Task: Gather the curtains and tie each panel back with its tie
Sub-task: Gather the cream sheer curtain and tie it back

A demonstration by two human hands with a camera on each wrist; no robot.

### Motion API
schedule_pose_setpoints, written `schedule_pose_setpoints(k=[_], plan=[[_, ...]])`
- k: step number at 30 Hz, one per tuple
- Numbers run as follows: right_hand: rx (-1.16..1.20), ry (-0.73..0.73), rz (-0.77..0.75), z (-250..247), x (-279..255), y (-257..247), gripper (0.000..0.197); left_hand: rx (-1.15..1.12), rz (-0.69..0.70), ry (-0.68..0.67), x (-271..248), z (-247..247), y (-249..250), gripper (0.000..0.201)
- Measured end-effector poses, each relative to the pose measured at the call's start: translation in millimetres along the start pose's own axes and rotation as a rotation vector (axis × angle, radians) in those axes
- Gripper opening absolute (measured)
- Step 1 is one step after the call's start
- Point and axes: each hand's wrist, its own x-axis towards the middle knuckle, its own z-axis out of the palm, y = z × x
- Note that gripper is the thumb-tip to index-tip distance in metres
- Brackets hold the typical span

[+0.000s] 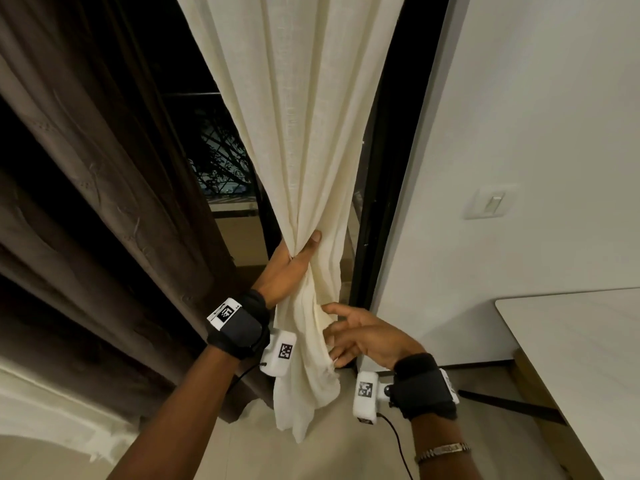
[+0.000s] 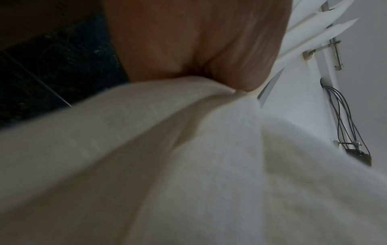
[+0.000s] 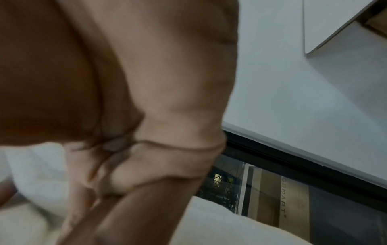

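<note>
A cream sheer curtain (image 1: 298, 116) hangs in front of a dark window. My left hand (image 1: 294, 261) grips it at waist height, bunching the panel into a narrow neck, with the thumb across the front and the fingers hidden behind. Just below, my right hand (image 1: 346, 336) lies against the loose lower folds with its fingers nearly straight. The left wrist view shows the left hand's palm (image 2: 199, 41) pressed into the cream curtain (image 2: 188, 165). In the right wrist view, the right hand's fingers (image 3: 125, 207) reach onto the cream curtain (image 3: 209, 223). No tie shows in any view.
A heavy brown curtain (image 1: 86, 185) hangs at the left. A black door frame (image 1: 384, 168) borders the cream panel on the right, then a white wall (image 1: 519, 98) with a switch (image 1: 493, 202). A white table (image 1: 588, 358) juts in at the lower right.
</note>
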Motion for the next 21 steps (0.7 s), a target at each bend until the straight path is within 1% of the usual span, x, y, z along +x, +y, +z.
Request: schedule_pose_setpoints(k=[1, 2, 3, 5, 6, 8, 9, 10, 11, 13, 15, 17, 19, 20, 21], plan=[[-0.058, -0.021, 0.011, 3.7, 2.7, -1.0, 0.052, 0.004, -0.005, -0.001, -0.8, -0.7, -0.6, 0.048], [-0.132, 0.0, 0.01, 7.9, 5.5, -2.9, 0.05, 0.004, -0.009, 0.002, -1.0, -1.5, -1.7, 0.048], [-0.222, 0.074, -0.012, 11.1, 10.1, -4.1, 0.042, 0.003, -0.015, 0.008, -1.6, -2.5, -2.4, 0.05], [-0.368, 0.329, -0.132, 14.6, 19.8, -6.9, 0.019, 0.001, -0.018, 0.022, -3.4, -5.3, -2.6, 0.05], [-0.43, 0.495, -0.216, 13.0, 23.8, -7.6, 0.014, 0.008, -0.019, 0.027, -4.6, -6.4, -2.5, 0.05], [-0.502, 0.85, -0.388, 2.1, 28.1, -5.4, 0.013, 0.044, -0.026, 0.037, -6.6, -9.4, -2.1, 0.052], [-0.476, 0.985, -0.455, -4.5, 27.4, -3.8, 0.014, 0.066, -0.032, 0.038, -7.4, -10.7, -1.8, 0.053], [-0.436, 1.065, -0.498, -10.1, 24.3, -3.3, 0.016, 0.081, -0.036, 0.03, -8.4, -12.3, -1.9, 0.054], [-0.4, 1.104, -0.524, -15.6, 21.2, -3.3, 0.018, 0.085, -0.037, 0.009, -9.0, -13.5, -2.0, 0.055], [-0.381, 1.13, -0.552, -21.3, 13.2, -8.1, 0.023, 0.083, -0.048, -0.058, -11.4, -13.9, -1.2, 0.054], [-0.384, 1.115, -0.555, -30.9, 11.6, -12.1, 0.027, 0.09, -0.052, -0.111, -13.9, -13.5, -1.5, 0.05], [-0.32, 1.078, -0.548, -34.8, 14.2, -18.5, 0.026, 0.078, -0.063, -0.138, -15.5, -12.3, -3.3, 0.046], [-0.109, 0.978, -0.507, -25.7, 22.9, -24.4, 0.028, 0.039, -0.096, -0.15, -16.3, -12.2, -4.5, 0.048], [0.039, 0.913, -0.474, -18.2, 30.1, -28.2, 0.029, 0.02, -0.121, -0.167, -16.8, -11.4, -5.6, 0.045], [0.235, 0.84, -0.417, -6.6, 35.5, -33.9, 0.032, 0.017, -0.14, -0.191, -18.4, -10.3, -5.5, 0.038]])
